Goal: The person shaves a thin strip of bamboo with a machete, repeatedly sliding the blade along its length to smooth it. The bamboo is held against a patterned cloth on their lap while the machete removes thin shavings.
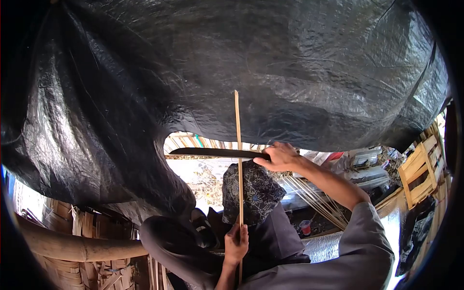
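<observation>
My left hand (pixel 236 244) is closed around the lower part of a long, thin bamboo strip (pixel 238 116), which stands nearly straight up the view. My right hand (pixel 281 156) grips the handle of a machete (pixel 208 152). Its dark blade points left and crosses the strip in this view, well above my left hand. Beneath the strip, a dark patterned cloth (pixel 256 193) lies over my knee.
A black plastic sheet (pixel 290 72) hangs across the front and left. Several thin bamboo strips (pixel 316 200) lie at the right, near a red cup (pixel 305 227) and a wooden crate (pixel 423 169). A thick bamboo pole (pixel 92 244) runs along the lower left.
</observation>
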Available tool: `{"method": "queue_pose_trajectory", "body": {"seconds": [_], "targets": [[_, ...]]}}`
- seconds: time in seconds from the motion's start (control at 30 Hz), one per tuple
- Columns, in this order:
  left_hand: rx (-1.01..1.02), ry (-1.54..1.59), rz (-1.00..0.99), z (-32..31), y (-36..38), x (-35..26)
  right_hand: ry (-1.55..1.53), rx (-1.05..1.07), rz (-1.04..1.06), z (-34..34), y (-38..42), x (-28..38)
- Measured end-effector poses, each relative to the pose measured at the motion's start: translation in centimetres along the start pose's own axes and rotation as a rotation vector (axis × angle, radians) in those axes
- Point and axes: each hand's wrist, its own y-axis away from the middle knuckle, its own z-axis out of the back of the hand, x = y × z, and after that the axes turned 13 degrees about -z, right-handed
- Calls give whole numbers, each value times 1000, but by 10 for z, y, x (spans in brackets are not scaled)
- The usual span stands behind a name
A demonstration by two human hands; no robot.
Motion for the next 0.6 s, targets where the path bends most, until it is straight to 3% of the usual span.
{"method": "queue_pose_trajectory", "body": {"seconds": [0.13, 0.2, 0.3, 0.33, 0.47, 0.53, 0.6], "targets": [[-3, -326, -269, -6, 1, -16, 132, 102, -14, 30, -17, 1], [28, -360, -293, -5, 11, -13, 49, 278, -288, 40, -35, 0], [59, -415, -291, -2, 27, -16, -51, 184, -542, 48, -76, -12], [66, -426, -258, -2, 29, -17, -66, 121, -535, 48, -81, -16], [17, -389, -275, -3, 26, -12, -104, 273, -533, 52, -73, -8], [14, -370, -255, -4, 27, -11, -89, 316, -426, 42, -60, -9], [12, -363, -217, 0, 27, -12, -6, 222, -261, 32, -46, -14]]}}
